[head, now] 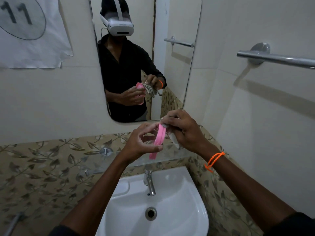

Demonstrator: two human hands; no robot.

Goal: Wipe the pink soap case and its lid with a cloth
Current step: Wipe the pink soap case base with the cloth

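My left hand (140, 143) grips the pink soap case (158, 142), held on edge above the glass shelf so only its thin side and seam show. My right hand (182, 130) presses a bunched pale cloth (175, 141) against the case's upper right side; most of the cloth is hidden in the palm. An orange band circles my right wrist. In the mirror the same hands, the pink case and a striped cloth appear. I cannot tell whether the lid is on the case or apart.
A glass shelf (177, 156) runs along the wall above the white sink (187, 201) with its chrome tap (150, 183). The mirror (173, 65) hangs ahead. A towel rail (276, 59) juts from the right wall. A paper sheet (34, 34) is at top left.
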